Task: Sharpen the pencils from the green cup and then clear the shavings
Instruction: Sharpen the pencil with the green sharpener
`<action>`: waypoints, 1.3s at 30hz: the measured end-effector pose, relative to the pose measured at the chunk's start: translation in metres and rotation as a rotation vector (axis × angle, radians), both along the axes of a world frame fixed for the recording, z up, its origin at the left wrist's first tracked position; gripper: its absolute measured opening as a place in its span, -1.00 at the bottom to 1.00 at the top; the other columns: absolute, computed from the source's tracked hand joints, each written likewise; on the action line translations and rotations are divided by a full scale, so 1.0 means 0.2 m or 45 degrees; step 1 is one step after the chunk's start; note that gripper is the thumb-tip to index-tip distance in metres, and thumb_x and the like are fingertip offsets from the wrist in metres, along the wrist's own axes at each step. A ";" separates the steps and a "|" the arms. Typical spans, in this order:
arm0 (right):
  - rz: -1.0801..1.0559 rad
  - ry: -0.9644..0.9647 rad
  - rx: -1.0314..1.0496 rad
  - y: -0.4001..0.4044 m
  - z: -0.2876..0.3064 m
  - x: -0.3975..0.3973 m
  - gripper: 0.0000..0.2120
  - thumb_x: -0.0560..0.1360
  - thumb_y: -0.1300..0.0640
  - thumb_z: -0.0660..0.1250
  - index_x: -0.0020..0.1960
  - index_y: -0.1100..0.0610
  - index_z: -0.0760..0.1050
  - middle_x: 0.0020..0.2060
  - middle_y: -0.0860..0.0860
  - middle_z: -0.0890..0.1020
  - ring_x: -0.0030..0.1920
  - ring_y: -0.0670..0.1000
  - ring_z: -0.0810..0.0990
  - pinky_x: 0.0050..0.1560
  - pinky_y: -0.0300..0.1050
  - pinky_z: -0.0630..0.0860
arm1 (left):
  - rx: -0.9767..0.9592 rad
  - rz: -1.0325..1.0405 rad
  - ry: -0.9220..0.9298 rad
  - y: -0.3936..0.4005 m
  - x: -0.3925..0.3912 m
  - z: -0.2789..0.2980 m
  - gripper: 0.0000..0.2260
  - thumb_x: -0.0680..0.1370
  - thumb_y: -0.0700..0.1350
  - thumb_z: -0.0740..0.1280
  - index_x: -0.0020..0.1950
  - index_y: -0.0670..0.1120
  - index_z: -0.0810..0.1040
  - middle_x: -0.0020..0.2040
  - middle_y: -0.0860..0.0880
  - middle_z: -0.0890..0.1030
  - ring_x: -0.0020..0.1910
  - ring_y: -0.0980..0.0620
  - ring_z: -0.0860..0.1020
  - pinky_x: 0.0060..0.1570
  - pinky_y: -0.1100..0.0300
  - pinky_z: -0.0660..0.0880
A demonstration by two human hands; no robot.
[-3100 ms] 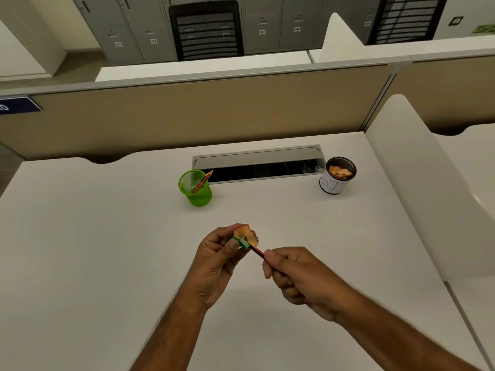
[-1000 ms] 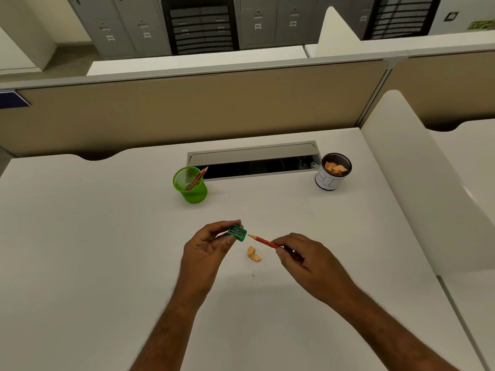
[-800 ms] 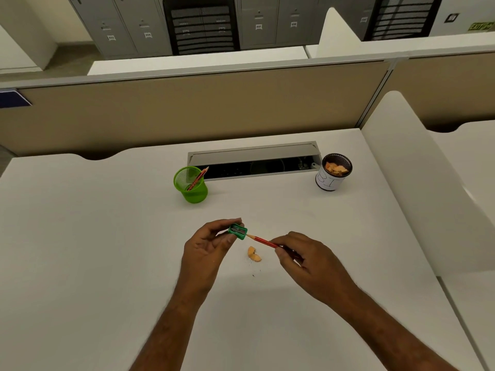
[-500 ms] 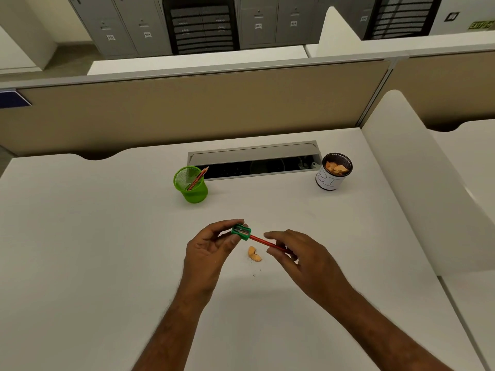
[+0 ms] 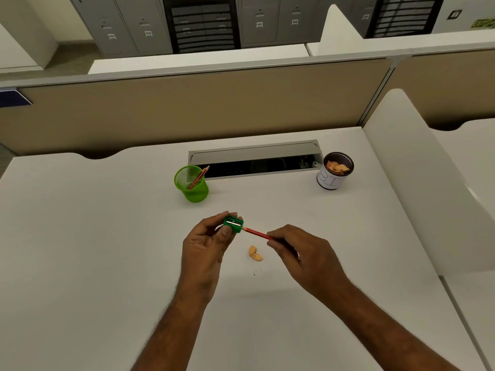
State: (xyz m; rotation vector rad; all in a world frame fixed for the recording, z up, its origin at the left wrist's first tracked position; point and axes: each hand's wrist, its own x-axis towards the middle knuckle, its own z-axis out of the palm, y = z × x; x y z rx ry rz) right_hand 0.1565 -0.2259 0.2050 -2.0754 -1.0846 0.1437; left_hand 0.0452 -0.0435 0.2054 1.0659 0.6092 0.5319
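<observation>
White office desk (image 5: pixel 107 263): left hand (image 5: pixel 206 247) pinches a small green plastic sharpener (image 5: pixel 233 224); right hand (image 5: pixel 302 253) grips a red wooden pencil (image 5: pixel 257 233) seated in it, above curled orange shavings (image 5: pixel 255 254).

On the table (image 5: pixel 80 250), the mesh cup (image 5: pixel 191 184) is standing at the back left with a pencil (image 5: pixel 198 177) leaning inside it — the labelled can (image 5: pixel 333 171) is sitting well apart at the back right, shavings inside. Between them, behind both, the cable tray (image 5: pixel 254 156) is lying open. A loose shaving (image 5: pixel 255 253) is resting nearer the front, between the left hand (image 5: pixel 207 245) and the right hand (image 5: pixel 302 253).
</observation>
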 end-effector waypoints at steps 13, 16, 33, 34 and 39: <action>-0.118 0.038 -0.093 -0.13 -0.08 0.04 -0.81 0.67 -0.11 0.26 0.12 -0.05 0.57 -0.14 -0.21 0.62 -0.19 -0.10 0.62 -0.26 -0.20 0.57 | 1.505 -0.512 0.452 0.12 -0.04 -0.14 -0.58 0.61 -0.17 0.42 0.45 0.09 0.50 0.22 0.13 0.63 0.20 0.19 0.59 0.18 0.23 0.57; -0.029 -0.047 -0.093 -0.11 -0.06 0.03 -0.80 0.69 -0.09 0.24 0.18 -0.05 0.58 -0.09 -0.23 0.61 -0.15 -0.27 0.53 -0.17 -0.40 0.46 | 1.275 -0.530 0.490 0.08 -0.03 -0.11 -0.44 0.59 -0.15 0.43 0.53 0.12 0.33 0.21 0.20 0.64 0.26 0.28 0.57 0.34 0.42 0.40; -0.104 0.141 -0.047 -0.06 -0.09 -0.01 -0.83 0.66 -0.12 0.24 0.14 -0.10 0.55 -0.08 -0.25 0.63 -0.05 -0.11 0.64 -0.13 -0.12 0.62 | 0.375 -0.100 0.318 -0.02 0.00 -0.01 -0.74 0.60 -0.28 0.40 0.22 -0.01 0.64 0.12 0.04 0.75 0.18 0.03 0.70 0.31 -0.07 0.56; -0.098 0.135 -0.043 -0.06 -0.09 -0.01 -0.81 0.66 -0.13 0.23 0.14 -0.09 0.56 -0.07 -0.25 0.63 -0.05 -0.13 0.64 -0.11 -0.13 0.62 | 0.373 -0.099 0.316 -0.02 0.00 0.00 -0.74 0.60 -0.28 0.39 0.22 -0.01 0.64 0.12 0.04 0.75 0.18 0.03 0.70 0.30 -0.06 0.56; -0.055 0.054 -0.050 -0.05 -0.05 0.00 -0.80 0.66 -0.13 0.26 0.16 -0.08 0.58 -0.06 -0.26 0.62 -0.05 -0.19 0.62 -0.10 -0.22 0.60 | 0.320 -0.077 0.308 -0.01 0.00 -0.01 -0.75 0.60 -0.25 0.39 0.24 0.00 0.63 0.14 0.04 0.75 0.18 0.03 0.70 0.27 -0.02 0.59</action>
